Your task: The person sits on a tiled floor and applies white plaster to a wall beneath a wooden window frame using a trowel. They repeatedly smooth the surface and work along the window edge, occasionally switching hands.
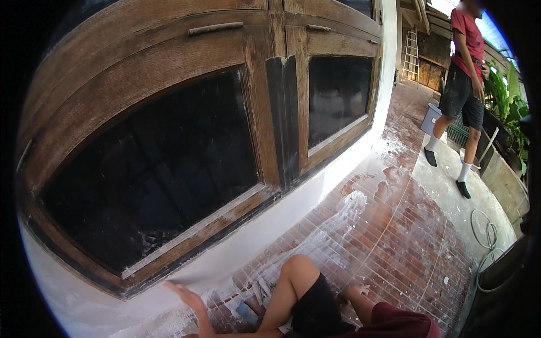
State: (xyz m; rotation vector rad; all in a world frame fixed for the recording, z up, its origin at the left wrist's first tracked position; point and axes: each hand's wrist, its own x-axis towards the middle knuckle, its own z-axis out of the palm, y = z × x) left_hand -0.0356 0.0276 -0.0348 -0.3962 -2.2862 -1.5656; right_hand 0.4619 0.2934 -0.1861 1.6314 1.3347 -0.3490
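Window frame [261, 135] of worn brown wood around dark glass [158, 158], its lower rail [197, 239] scuffed pale, just above the left hand [190, 297], fingers straight beside the white wall [253, 234], grip impossible to tell, right hand [355, 292] resting on dusty red-brown floor tiles [417, 242], fingers apart

From where I stand: window frame [146, 67] brown with visible wood grain, worn paler along the lower sill; both glass panes [158, 163] near black. Wall [256, 234] below, white. Tile floor [389, 236] reddish brown, a grid of narrow rectangles with pale joints, streaked and spotted white. Wearer's sleeve [394, 322] maroon, shorts [318, 310] black. Second person's shirt [466, 36] red, lower garment [462, 93] dark grey-black, socks [463, 188] white above, black at the foot. Concrete strip [437, 183] mottled grey; leaves [499, 93] bright green.
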